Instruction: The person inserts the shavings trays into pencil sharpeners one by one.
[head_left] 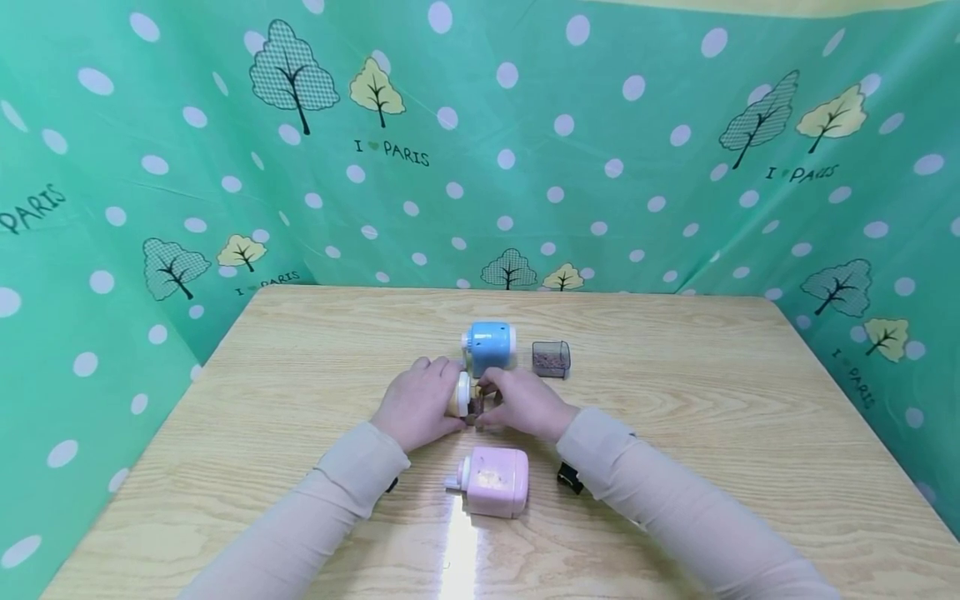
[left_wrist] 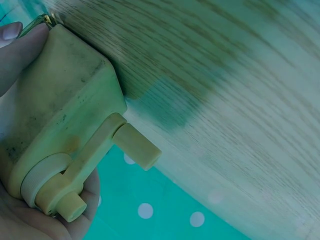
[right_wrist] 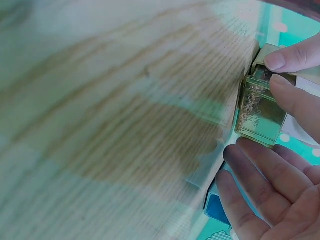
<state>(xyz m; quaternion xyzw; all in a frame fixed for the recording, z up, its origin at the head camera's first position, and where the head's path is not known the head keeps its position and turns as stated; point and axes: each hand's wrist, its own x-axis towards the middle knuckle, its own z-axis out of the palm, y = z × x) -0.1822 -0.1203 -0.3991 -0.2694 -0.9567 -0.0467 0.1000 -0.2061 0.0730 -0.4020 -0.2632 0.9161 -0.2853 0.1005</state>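
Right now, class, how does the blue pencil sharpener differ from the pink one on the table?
The blue pencil sharpener stands beyond the hands; the pink pencil sharpener lies nearer the person. The shavings drawer, apart on the table, stands right of the blue one; none stands beside the pink. Both have white parts on their left and go untouched, while both hands work a yellow sharpener.

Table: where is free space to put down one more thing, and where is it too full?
The table is bare left of the left hand, right of the clear drawer, and along the far edge. It is crowded between blue sharpener, both hands and pink sharpener.
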